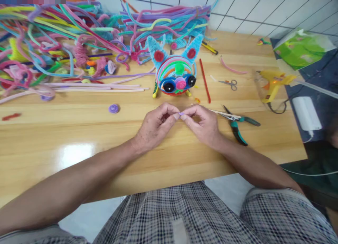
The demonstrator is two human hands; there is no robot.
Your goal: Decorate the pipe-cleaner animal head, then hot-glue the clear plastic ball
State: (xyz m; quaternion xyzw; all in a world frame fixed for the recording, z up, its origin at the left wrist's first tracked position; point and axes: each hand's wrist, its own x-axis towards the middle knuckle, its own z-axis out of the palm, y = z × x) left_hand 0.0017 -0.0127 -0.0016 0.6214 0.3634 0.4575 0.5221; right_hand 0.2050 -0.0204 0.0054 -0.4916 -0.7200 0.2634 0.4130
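Note:
My left hand (pixel 160 124) and my right hand (pixel 202 124) meet over the middle of the table, fingertips pinched. Between them is a small bit of purple pipe cleaner (pixel 181 113), mostly hidden by the fingers. Just beyond stands a striped pipe-cleaner animal head (pixel 173 73) with blue ears, red inner-ear discs, black button-like eyes and a pink nose. A coiled purple disc (pixel 113 108) lies left of my left hand. Beside my right hand, a pale stem (pixel 227 113) crosses the pliers (pixel 236 124); whether it joins the held piece I cannot tell.
Heaps of coloured pipe cleaners (pixel 169 22) fill the back left. Toward the right lie a red stem (pixel 205 80), scissors (pixel 229 83), a yellow cutter (pixel 210 48) and a yellow glue gun (pixel 274 83). A green packet (pixel 299 50) and white power adapter (pixel 307 113) sit past the right edge.

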